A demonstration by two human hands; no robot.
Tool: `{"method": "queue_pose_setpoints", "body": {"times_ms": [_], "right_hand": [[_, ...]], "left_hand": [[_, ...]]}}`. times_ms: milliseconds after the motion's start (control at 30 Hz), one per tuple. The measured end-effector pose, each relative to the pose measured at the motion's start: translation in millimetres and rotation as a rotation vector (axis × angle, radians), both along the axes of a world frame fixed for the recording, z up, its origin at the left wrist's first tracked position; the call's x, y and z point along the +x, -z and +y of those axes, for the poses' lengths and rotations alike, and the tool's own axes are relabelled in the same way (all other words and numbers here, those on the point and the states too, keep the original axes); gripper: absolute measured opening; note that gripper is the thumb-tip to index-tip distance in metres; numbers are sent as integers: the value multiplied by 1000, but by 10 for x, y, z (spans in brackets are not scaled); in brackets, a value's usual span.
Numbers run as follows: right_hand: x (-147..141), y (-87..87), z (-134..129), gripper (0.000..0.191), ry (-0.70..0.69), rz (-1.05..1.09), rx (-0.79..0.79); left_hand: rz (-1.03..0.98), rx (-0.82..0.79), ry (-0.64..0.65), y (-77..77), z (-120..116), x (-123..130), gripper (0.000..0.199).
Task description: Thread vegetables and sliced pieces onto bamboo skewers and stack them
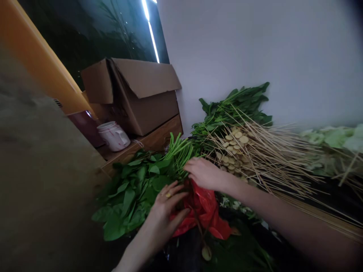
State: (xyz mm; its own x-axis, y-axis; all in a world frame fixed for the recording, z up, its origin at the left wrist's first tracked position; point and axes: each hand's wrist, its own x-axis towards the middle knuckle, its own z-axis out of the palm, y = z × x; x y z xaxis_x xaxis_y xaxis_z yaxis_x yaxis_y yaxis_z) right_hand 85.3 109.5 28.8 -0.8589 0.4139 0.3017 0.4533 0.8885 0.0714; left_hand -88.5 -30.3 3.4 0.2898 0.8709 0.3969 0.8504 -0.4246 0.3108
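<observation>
A crumpled red plastic bag (208, 209) lies between my hands, among the greens. My left hand (167, 206), with a ring on one finger, rests at the bag's left side, its fingers stretched out and apart. Over the bag's upper edge, my right hand (204, 173) has its fingers curled down, and the red plastic rises to meet them. Fingertips of that hand are partly hidden. Left of the bag is a heap of leafy greens (133, 192), its cut stems (180, 151) lying just beyond my right hand. A thin stick with a pale round slice (207, 253) sticks out below the bag.
Skewers (278, 158) with round slices (236, 141) lie to the right, more greens (235, 105) behind them against a white wall (255, 49). Pale leafy vegetables (337, 138) are at far right. An open cardboard box (153, 109) and a white plastic jar (113, 136) stand at back left.
</observation>
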Motion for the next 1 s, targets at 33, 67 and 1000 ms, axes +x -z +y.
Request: {"method": "queue_pose_setpoints", "body": {"times_ms": [33,67,1000], "right_hand": [[-166,-69,125,21,10,5,43],[-331,-126,246,24,11,4,82],[-68,-1807,207,55,181,247,836]], "left_hand": [[-6,-18,14,57,5,54,32],[-6,-34,23,91,25,100,31],[166,81,-243,326,661,-247,50]]}}
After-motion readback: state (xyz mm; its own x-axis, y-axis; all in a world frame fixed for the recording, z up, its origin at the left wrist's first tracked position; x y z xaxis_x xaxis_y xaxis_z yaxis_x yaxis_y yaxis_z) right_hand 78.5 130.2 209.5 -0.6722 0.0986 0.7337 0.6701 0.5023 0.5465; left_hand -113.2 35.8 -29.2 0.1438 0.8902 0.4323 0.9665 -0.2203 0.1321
